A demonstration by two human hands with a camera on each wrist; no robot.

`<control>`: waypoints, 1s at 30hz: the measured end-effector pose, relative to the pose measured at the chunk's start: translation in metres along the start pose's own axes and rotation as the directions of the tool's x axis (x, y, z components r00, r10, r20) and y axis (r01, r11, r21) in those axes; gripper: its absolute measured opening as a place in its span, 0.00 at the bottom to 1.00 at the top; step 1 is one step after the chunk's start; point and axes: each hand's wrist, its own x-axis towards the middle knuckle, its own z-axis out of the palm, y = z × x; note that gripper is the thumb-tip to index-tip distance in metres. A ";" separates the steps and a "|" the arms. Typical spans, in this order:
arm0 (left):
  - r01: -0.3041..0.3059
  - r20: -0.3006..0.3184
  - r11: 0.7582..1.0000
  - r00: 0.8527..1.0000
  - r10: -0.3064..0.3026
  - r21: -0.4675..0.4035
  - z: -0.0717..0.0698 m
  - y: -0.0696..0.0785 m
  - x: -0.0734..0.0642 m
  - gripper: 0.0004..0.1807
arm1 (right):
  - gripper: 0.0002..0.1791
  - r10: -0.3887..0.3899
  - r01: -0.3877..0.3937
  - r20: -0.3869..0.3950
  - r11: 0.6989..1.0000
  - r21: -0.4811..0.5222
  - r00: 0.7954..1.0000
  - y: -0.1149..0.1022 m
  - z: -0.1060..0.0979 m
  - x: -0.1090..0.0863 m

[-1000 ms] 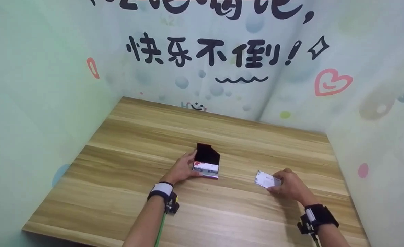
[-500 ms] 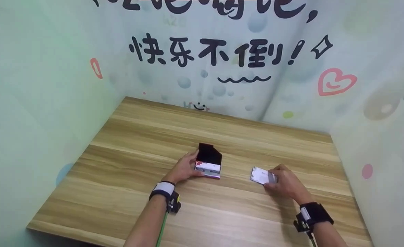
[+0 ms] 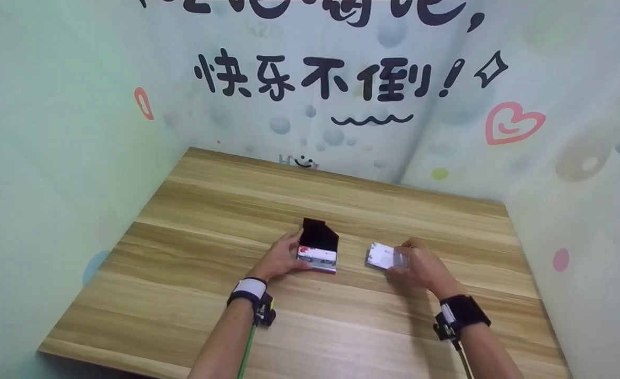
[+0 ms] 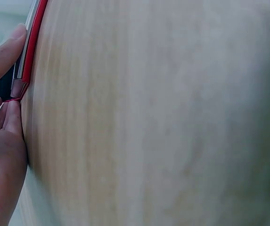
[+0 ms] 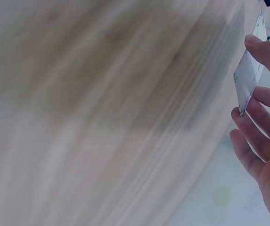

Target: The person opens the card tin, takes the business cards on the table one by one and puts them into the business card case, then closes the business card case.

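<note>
A small card case (image 3: 320,235) lies on the table with its black-lined flap folded back. White cards with a red floral print (image 3: 316,254) show in its near part. My left hand (image 3: 279,257) grips the case by its left side, the thumb along the near edge. In the left wrist view the red edge of the case (image 4: 30,61) sits between thumb and fingers. To the right, my right hand (image 3: 421,266) pinches a white printed card (image 3: 381,255) by its right end. That card (image 5: 247,80) is held tilted above the table, apart from the case.
The wood-grain table (image 3: 225,210) meets a printed curtain wall (image 3: 288,121) at the back and sides. Cameras are strapped to both wrists; a green cable (image 3: 247,350) runs along the left forearm.
My right hand has moved left and slightly away from me, bringing the card closer to the case. The left hand and the case have stayed in place.
</note>
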 end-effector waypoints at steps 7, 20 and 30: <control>-0.005 0.013 0.999 1.000 0.005 -0.036 0.002 -0.001 -0.002 0.56 | 0.27 -0.068 0.068 -0.049 0.998 -0.016 0.996 -0.016 0.006 0.017; -0.006 0.012 0.998 1.000 0.006 -0.065 -0.001 -0.001 -0.001 0.55 | 0.26 -0.198 0.190 -0.139 0.979 -0.071 0.970 -0.053 0.024 0.042; -0.023 0.005 0.999 1.000 0.023 -0.048 0.001 -0.002 -0.001 0.56 | 0.25 -0.201 0.194 -0.165 0.979 -0.057 0.965 -0.085 0.050 0.059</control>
